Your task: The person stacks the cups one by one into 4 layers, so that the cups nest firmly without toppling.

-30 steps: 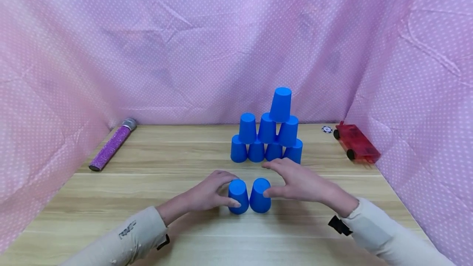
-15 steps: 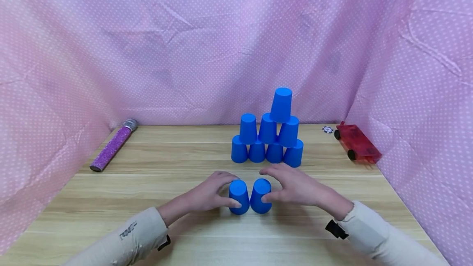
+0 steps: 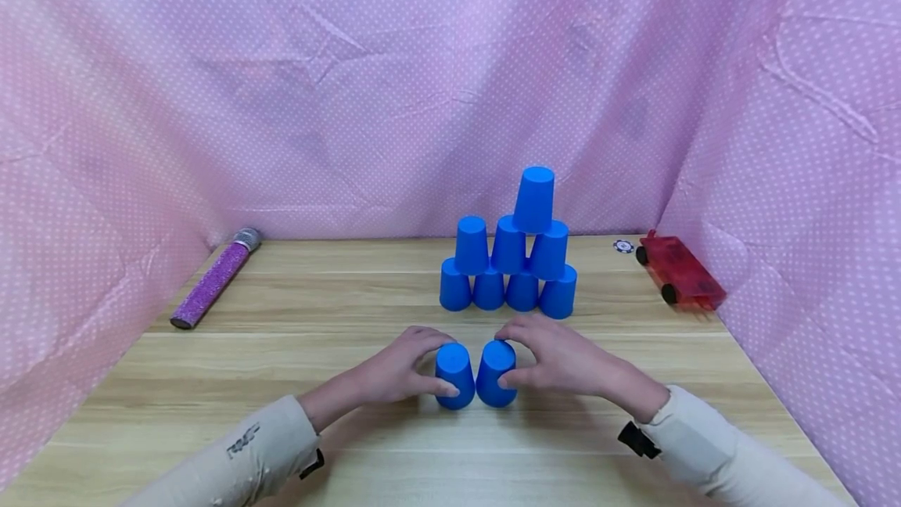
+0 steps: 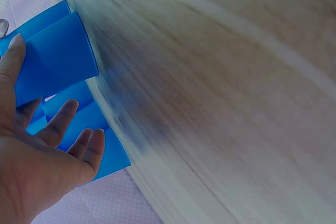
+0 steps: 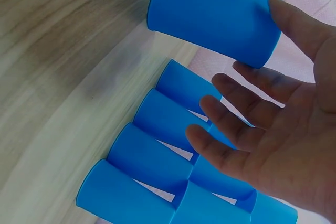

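Note:
Two upside-down blue cups stand side by side near the front of the table. My left hand [image 3: 401, 366] holds the left cup [image 3: 453, 370] between the thumb on its near side and a finger behind it; the other fingers are spread off it in the left wrist view. Around the right cup [image 3: 493, 370] my right hand [image 3: 563, 358] has its thumb in front and index finger at the far top edge, pinching it. Its remaining fingers hang apart from the cup in the right wrist view. Behind them rises a pyramid of upside-down blue cups [image 3: 522, 289], with one on top.
A purple glittery microphone [image 3: 213, 284] lies at the left edge of the wooden table [image 3: 338, 280]. At the far right are a red translucent toy car [image 3: 681, 272] and a poker chip [image 3: 623, 246]. Pink dotted cloth [image 3: 352, 100] hangs around the table.
My right hand has come slightly closer and left, and its index finger has closed in from beyond the right cup to its top edge. My left hand and the pyramid stay put.

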The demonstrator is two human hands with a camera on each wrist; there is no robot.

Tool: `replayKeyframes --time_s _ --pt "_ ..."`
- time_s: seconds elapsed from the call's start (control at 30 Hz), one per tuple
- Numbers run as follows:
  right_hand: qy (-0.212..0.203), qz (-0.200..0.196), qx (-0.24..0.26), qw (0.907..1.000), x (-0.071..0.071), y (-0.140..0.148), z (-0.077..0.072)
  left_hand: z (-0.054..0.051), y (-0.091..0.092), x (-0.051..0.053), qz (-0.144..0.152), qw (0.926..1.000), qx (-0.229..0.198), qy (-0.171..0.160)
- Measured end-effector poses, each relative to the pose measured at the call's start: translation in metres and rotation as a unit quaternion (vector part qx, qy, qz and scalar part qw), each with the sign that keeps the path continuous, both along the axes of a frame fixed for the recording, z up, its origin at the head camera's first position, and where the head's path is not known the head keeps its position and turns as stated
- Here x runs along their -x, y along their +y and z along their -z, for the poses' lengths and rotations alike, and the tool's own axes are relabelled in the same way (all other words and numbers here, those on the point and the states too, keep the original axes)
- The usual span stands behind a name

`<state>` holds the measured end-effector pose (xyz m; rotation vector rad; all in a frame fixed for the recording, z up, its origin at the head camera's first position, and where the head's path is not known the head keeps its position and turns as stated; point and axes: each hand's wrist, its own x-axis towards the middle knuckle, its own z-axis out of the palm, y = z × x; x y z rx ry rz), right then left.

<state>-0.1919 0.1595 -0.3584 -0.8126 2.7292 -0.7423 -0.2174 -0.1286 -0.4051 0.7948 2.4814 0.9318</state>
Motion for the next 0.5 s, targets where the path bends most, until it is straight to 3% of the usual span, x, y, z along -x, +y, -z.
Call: replayKeyframes --time_s 0.5 --pt "-0.012 0.006 0.009 0.9999 0.0001 -0.0021 0.0057 0.0003 -0.0008 -0.0001 -0.002 1.0000 -0.003 0.003"
